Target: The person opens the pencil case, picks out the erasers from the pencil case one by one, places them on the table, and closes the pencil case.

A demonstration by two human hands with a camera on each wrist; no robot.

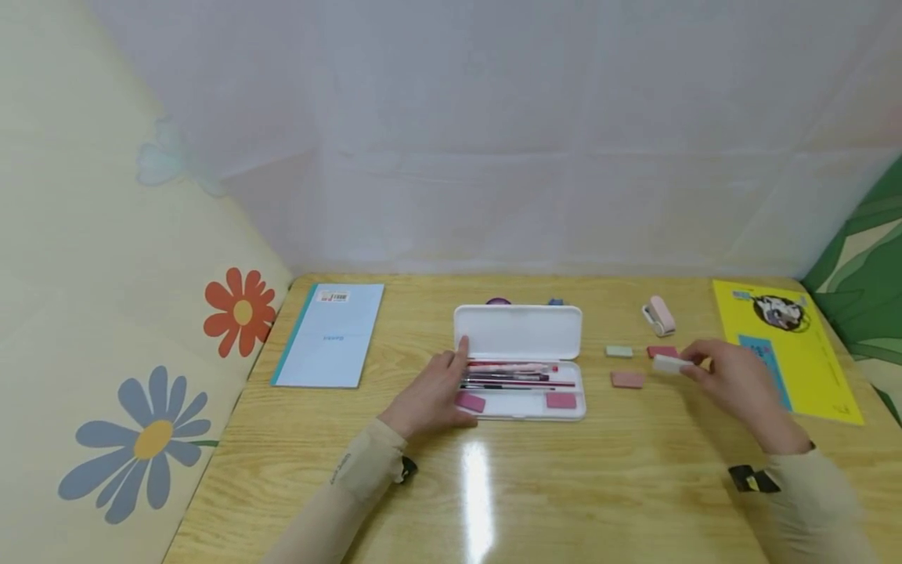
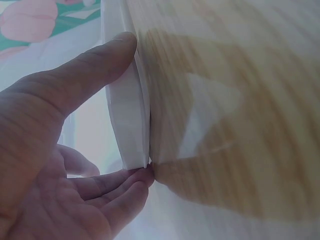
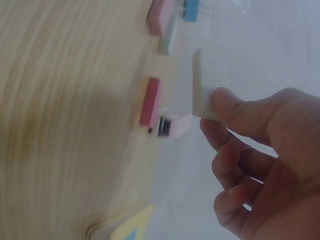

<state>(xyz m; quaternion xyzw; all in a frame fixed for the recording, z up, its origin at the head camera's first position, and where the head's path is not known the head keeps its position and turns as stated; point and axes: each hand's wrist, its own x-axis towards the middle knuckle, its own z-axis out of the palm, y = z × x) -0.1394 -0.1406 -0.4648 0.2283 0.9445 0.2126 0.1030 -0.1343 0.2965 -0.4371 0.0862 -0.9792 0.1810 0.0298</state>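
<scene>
White eraser (image 1: 668, 363): held in the right hand (image 1: 736, 385), pinched between thumb and fingers at one end. Right wrist view shows it raised off the worktop (image 1: 564, 493), the thumb laid on its broad face. Head view places it just beside the dark pink eraser (image 1: 661, 352), to the right of the pencil case.

Pencil case (image 1: 510, 405): white, open, lid (image 1: 517, 333) raised along the rear side. The left hand (image 1: 431, 392) grips its left end; left wrist view shows the thumb on the case wall and the other fingers at a corner. Rear compartment contains several pens and pencils (image 1: 517, 377), lying lengthwise. Front compartment contains two pink erasers: the left-hand one (image 1: 470, 403) skewed, next to the left hand; the right-hand one (image 1: 561, 400) near the right end.

Between case and right hand: pale green eraser (image 1: 618, 352) and, nearer the person, a light pink eraser (image 1: 627, 380), the two apart. Pink-and-white stapler (image 1: 658, 315) farther back.

Periphery: light blue notebook (image 1: 327, 337) on the left, barcode label at its top; yellow book (image 1: 824, 368) on the right, partly behind the right hand. Purple object (image 1: 498, 301) and blue object (image 1: 556, 301) show above the lid edge, mostly hidden; identity of the purple one unclear.
</scene>
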